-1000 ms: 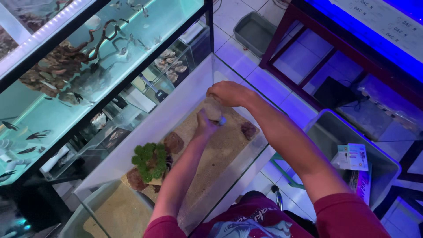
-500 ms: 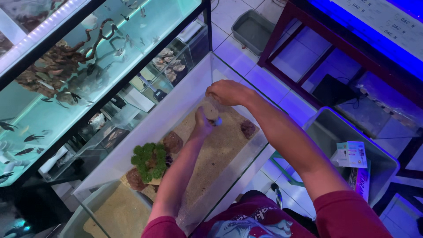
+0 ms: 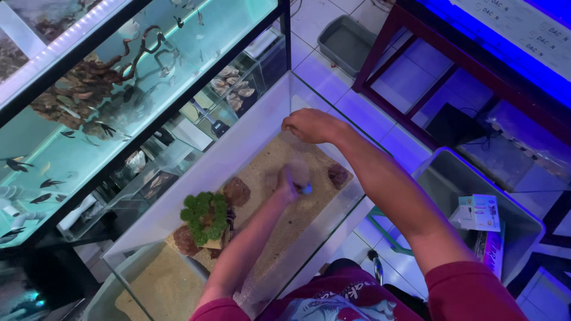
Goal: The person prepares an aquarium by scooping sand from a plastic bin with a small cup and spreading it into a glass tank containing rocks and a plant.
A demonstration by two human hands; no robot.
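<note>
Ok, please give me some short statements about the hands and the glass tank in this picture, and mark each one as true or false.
1. The left hand reaches down inside the glass tank, over the sand. True.
2. The right hand holds a fishing net. False: it rests at the tank's far rim, with no net in view.
3. A green plant sits in the tank among brown rocks. True.
4. The tank floor is bare glass. False: sand covers it.
5. Both sleeves are blue. False: they are red.
</note>
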